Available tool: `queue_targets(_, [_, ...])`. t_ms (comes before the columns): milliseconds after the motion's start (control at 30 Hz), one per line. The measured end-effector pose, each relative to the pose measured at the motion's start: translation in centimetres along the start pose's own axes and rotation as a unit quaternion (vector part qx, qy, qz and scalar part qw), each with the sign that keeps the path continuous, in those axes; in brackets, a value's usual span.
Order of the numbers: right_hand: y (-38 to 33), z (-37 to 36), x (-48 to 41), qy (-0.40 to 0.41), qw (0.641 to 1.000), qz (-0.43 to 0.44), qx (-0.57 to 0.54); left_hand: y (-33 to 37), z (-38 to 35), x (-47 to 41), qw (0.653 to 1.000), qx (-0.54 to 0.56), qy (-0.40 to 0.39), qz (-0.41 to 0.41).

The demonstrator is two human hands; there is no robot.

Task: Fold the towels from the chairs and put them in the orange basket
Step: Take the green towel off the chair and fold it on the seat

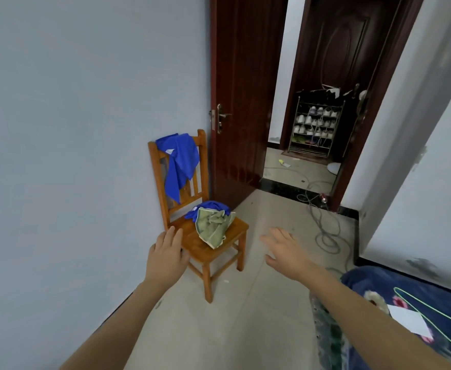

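Note:
A small wooden chair (203,249) stands against the left wall. A blue towel (179,164) hangs over its backrest. On the seat lie a crumpled green towel (213,225) and, behind it, another blue towel (213,206). My left hand (167,256) is stretched out with straight fingers at the seat's near left corner and holds nothing. My right hand (285,251) reaches forward over the floor to the right of the chair, fingers spread, empty. No orange basket is in view.
A dark wooden door (241,102) stands open behind the chair. Through the doorway is a shoe rack (315,126). Cables (325,231) trail across the tiled floor. A bed with a dark floral cover (419,297) and a white paper (411,321) fills the lower right.

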State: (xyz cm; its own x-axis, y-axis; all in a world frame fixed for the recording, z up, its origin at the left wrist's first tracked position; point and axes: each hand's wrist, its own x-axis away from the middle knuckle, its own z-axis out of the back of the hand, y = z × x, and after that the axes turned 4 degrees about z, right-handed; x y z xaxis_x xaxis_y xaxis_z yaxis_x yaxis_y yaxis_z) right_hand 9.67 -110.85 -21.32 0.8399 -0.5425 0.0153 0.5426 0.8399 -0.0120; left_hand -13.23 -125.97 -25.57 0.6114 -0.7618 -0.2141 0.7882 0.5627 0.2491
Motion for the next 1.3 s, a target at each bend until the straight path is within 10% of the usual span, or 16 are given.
queue_targets(1300, [39.9,-7.2,-43.2,-0.093,0.98,0.173,-0.012,19.4,-25.2,-38.4,0.951,0.081,-0.119,0.276])
